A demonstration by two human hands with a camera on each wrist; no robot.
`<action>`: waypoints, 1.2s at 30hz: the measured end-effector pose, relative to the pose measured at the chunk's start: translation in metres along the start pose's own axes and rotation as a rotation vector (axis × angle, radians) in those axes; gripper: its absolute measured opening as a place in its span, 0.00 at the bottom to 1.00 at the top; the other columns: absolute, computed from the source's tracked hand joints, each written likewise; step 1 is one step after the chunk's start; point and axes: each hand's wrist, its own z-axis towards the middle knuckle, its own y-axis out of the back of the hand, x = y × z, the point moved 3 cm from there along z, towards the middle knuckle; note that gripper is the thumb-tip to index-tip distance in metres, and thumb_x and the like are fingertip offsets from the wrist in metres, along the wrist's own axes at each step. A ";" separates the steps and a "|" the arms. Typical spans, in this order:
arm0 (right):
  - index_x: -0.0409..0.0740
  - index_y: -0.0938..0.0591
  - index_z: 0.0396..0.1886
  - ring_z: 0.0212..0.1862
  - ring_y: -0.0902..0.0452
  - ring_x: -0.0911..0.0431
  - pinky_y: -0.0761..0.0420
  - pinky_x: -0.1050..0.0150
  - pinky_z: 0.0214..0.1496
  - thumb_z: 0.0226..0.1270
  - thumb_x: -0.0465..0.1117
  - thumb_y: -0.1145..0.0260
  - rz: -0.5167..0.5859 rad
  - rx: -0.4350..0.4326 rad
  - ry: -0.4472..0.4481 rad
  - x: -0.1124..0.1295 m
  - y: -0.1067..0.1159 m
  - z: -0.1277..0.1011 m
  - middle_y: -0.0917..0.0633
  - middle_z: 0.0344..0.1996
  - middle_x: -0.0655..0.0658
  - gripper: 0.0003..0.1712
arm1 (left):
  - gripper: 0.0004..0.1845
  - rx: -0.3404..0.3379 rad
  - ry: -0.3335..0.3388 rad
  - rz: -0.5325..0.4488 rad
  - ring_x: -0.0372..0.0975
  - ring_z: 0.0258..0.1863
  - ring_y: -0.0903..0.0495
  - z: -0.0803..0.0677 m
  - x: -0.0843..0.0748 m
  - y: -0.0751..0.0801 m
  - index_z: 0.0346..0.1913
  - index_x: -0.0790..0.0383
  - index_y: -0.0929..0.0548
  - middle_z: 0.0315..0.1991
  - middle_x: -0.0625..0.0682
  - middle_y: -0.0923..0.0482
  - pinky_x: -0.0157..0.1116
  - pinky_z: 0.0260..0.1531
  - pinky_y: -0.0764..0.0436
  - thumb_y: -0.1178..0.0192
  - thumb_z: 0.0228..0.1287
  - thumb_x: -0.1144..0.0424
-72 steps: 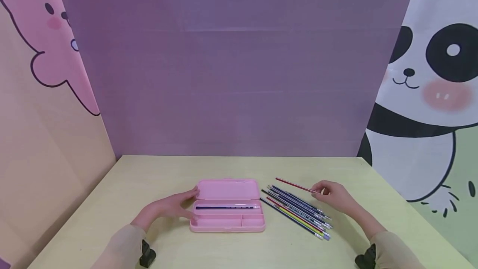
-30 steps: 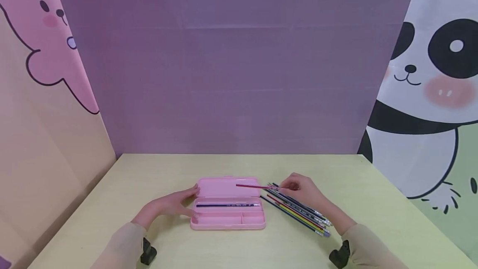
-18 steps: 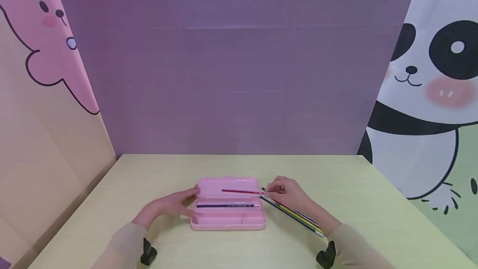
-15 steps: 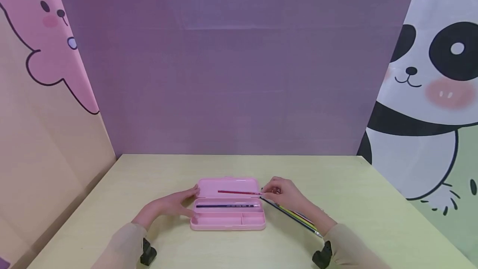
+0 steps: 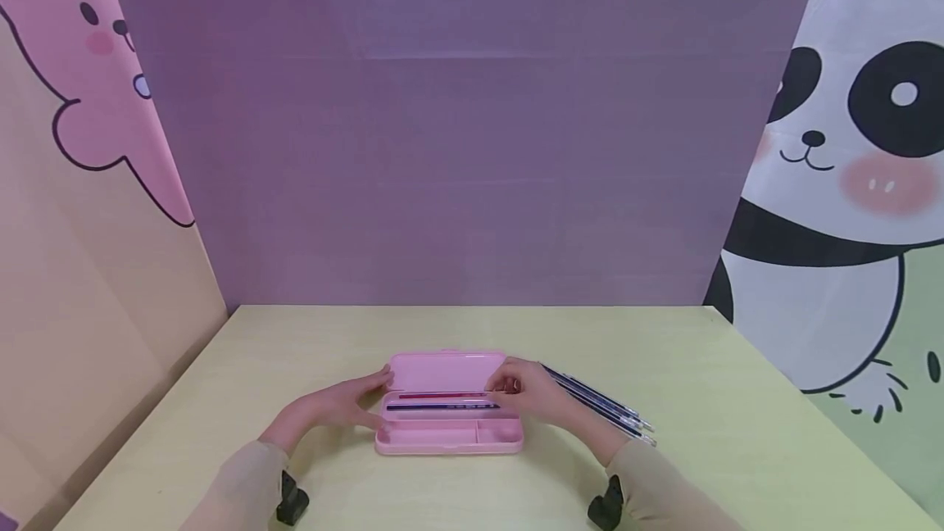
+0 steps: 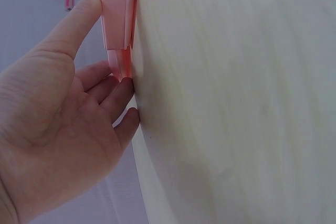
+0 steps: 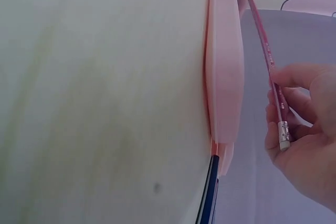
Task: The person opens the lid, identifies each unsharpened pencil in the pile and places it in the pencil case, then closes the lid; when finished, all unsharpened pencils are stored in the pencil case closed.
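At table centre, the open pink plastic pencil case [image 5: 448, 424] lies flat, lid hinged back toward 12 o'clock. The right hand [image 5: 527, 390] sits at the case's 3 o'clock end, thumb & fingers pinching the red wooden pencil [image 5: 441, 395] near its eraser end; in the right wrist view the pencil [image 7: 265, 56] hangs just above the case, not yet touching. It runs 9-to-3, parallel w/ the dark blue pencil [image 5: 442, 406] already lying in the long tray, on that one's 12 o'clock side.

The left hand [image 5: 335, 408] braces the case's 9 o'clock end: thumb on the lid edge, the other fingers [image 6: 113, 90] relaxed & lightly spread, tips against the case's end wall & the pale yellow-green table [image 5: 701, 400].

To do this well, I'd judge: keep the pencil level, lower the far tip first into the tray beside the blue one, then let go of the eraser end. Left hand should keep the case from sliding. The loose bundle of dark pencils [image 5: 601, 404] lies at 3 o'clock of the case, just past the right wrist.
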 end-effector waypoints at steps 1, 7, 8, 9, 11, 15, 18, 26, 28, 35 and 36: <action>0.41 0.16 0.33 0.27 0.31 0.68 0.25 0.74 0.29 0.58 0.35 0.33 -0.001 0.002 0.009 0.000 -0.001 0.001 0.21 0.27 0.51 0.03 | 0.52 0.000 -0.002 0.001 0.57 0.73 0.55 0.000 0.000 0.000 0.73 0.60 0.47 0.74 0.61 0.56 0.56 0.70 0.53 0.30 0.49 0.47; 0.39 0.16 0.33 0.28 0.30 0.68 0.23 0.74 0.30 0.58 0.32 0.34 -0.013 0.031 0.035 0.001 -0.007 0.005 0.20 0.28 0.50 0.04 | 0.53 -0.002 -0.001 -0.002 0.57 0.73 0.56 -0.001 0.000 0.001 0.73 0.59 0.48 0.74 0.61 0.56 0.57 0.70 0.53 0.30 0.49 0.47; 0.39 0.16 0.33 0.28 0.30 0.68 0.24 0.74 0.30 0.58 0.32 0.34 -0.016 0.040 0.033 0.001 -0.008 0.005 0.20 0.28 0.50 0.04 | 0.53 -0.002 0.000 -0.003 0.57 0.73 0.56 -0.001 0.000 0.001 0.73 0.59 0.48 0.74 0.61 0.56 0.57 0.70 0.53 0.30 0.49 0.47; 0.39 0.16 0.34 0.28 0.31 0.68 0.24 0.74 0.31 0.59 0.33 0.34 -0.016 0.049 0.024 0.001 -0.009 0.006 0.20 0.28 0.50 0.04 | 0.53 -0.002 0.002 -0.006 0.57 0.73 0.56 -0.001 0.000 0.001 0.73 0.59 0.48 0.75 0.61 0.56 0.57 0.70 0.52 0.30 0.49 0.47; 0.39 0.16 0.34 0.29 0.31 0.67 0.24 0.74 0.31 0.59 0.33 0.34 -0.021 0.067 0.021 0.001 -0.010 0.007 0.19 0.28 0.51 0.04 | 0.53 -0.003 0.006 -0.007 0.57 0.73 0.56 -0.001 0.000 0.001 0.73 0.59 0.48 0.75 0.61 0.56 0.57 0.70 0.52 0.30 0.49 0.47; 0.40 0.15 0.34 0.29 0.30 0.66 0.24 0.73 0.32 0.60 0.35 0.34 -0.026 0.095 0.003 0.002 -0.011 0.008 0.19 0.29 0.51 0.04 | 0.53 -0.003 0.013 -0.007 0.56 0.73 0.55 0.000 0.001 0.001 0.73 0.58 0.48 0.75 0.60 0.56 0.57 0.70 0.52 0.30 0.49 0.46; 0.41 0.15 0.34 0.30 0.30 0.65 0.24 0.74 0.33 0.61 0.36 0.34 -0.020 0.121 -0.027 0.002 -0.014 0.010 0.19 0.29 0.51 0.04 | 0.53 -0.005 0.016 -0.006 0.56 0.73 0.55 -0.001 0.001 0.001 0.74 0.57 0.48 0.75 0.59 0.56 0.57 0.69 0.51 0.30 0.48 0.45; 0.41 0.15 0.32 0.31 0.29 0.62 0.25 0.73 0.33 0.58 0.36 0.32 -0.011 0.138 -0.084 0.002 -0.019 0.016 0.18 0.29 0.51 0.03 | 0.53 -0.005 0.019 -0.019 0.55 0.73 0.56 0.000 0.002 0.001 0.74 0.57 0.48 0.75 0.59 0.56 0.56 0.70 0.52 0.30 0.49 0.47; 0.42 0.16 0.30 0.29 0.29 0.63 0.25 0.73 0.31 0.57 0.36 0.30 -0.021 0.129 -0.084 0.002 -0.021 0.017 0.19 0.27 0.51 0.03 | 0.53 -0.005 0.020 -0.019 0.55 0.73 0.56 0.000 0.002 0.000 0.74 0.56 0.48 0.75 0.58 0.56 0.56 0.70 0.52 0.30 0.49 0.46; 0.43 0.17 0.25 0.26 0.30 0.65 0.25 0.74 0.28 0.54 0.36 0.29 -0.057 0.127 -0.094 0.000 -0.025 0.019 0.21 0.22 0.53 0.04 | 0.53 0.002 0.025 -0.009 0.55 0.73 0.56 0.001 0.004 -0.001 0.74 0.56 0.48 0.75 0.59 0.57 0.57 0.70 0.53 0.30 0.48 0.45; 0.42 0.17 0.25 0.26 0.30 0.65 0.25 0.74 0.28 0.54 0.35 0.29 -0.062 0.124 -0.090 0.001 -0.025 0.019 0.21 0.22 0.53 0.04 | 0.53 0.001 0.024 -0.009 0.55 0.73 0.56 0.001 0.004 -0.001 0.74 0.56 0.48 0.75 0.58 0.57 0.56 0.70 0.52 0.30 0.48 0.45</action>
